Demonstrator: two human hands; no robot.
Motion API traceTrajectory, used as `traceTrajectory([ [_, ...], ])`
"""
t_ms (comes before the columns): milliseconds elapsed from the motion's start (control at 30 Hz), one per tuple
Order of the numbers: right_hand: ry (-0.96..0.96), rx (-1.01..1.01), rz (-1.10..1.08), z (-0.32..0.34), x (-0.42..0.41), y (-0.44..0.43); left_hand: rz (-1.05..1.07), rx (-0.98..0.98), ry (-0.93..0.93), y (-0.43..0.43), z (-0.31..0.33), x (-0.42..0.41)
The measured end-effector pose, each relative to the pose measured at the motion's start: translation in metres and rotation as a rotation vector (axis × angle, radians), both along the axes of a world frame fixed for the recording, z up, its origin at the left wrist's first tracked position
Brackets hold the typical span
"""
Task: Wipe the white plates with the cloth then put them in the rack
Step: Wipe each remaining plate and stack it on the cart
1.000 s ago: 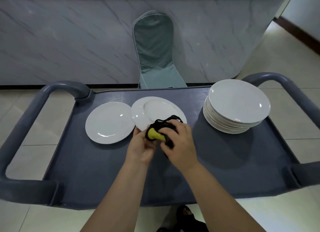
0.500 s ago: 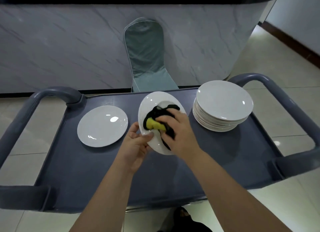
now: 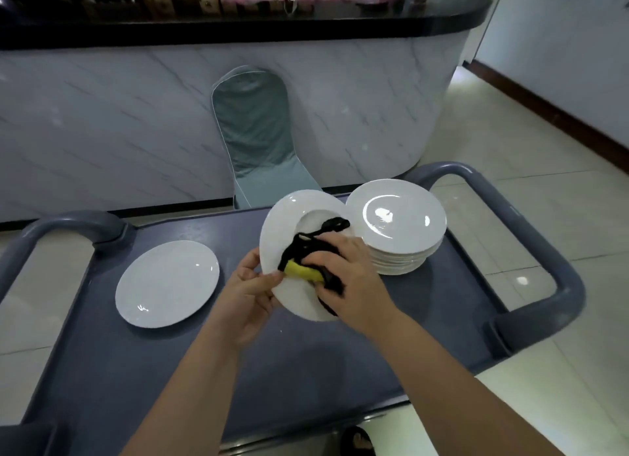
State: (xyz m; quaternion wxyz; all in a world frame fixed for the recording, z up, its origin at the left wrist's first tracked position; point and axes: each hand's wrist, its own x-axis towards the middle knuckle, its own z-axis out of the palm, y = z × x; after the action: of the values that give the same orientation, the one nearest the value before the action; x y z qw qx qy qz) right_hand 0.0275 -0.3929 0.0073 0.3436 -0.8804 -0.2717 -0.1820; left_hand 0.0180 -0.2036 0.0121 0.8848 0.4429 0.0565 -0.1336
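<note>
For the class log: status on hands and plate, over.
Left hand grips plate by rim, tilted. Right hand holds cloth against it. Stack of plates close beside.

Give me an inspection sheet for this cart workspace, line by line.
Surface: grey cart top, handles at both ends.
Job's things: held plate tilted above the cart; black-and-yellow cloth on its face; plate stack at right; single plate flat at left; no rack seen.
Clutter: nothing seen.
Hands: left hand pinches the held plate's rim; right hand grips the cloth against it.
Cables: nothing seen.
Surroundings: covered chair, marble-look counter, tiled floor.
</note>
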Motion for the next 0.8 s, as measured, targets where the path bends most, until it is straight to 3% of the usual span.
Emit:
traceTrajectory([
  [100, 0.004, -0.087, 0.005, 0.000, 0.005, -0.049, 0.021, 0.031, -0.005, -0.015, 0.018, 0.021],
  [267, 0.066, 0.035, -0.414, 0.002, 0.027, -0.148, 0.060, 0.300, -0.194, -0.066, 0.057, 0.067],
  [333, 0.061, 0.080, -0.499, 0.007, 0.039, -0.182, 0.116, 0.563, -0.336, -0.096, 0.065, 0.089],
  [467, 0.052, 0.155, -0.562, 0.017, 0.054, -0.220, 0.137, 1.302, -0.725, -0.155, 0.061, 0.123],
  [533, 0.074, 0.157, -0.589, 0.018, 0.059, -0.228, 0.160, 1.542, -0.876, -0.176, 0.056, 0.130],
  [667, 0.133, 0.150, -0.589, 0.013, 0.075, -0.244, 0.201, 1.660, -1.186, -0.195, 0.040, 0.135],
  [800, 0.175, 0.176, -0.585, 0.008, 0.083, -0.254, 0.188, 1.689, -1.264, -0.198, 0.018, 0.130],
])
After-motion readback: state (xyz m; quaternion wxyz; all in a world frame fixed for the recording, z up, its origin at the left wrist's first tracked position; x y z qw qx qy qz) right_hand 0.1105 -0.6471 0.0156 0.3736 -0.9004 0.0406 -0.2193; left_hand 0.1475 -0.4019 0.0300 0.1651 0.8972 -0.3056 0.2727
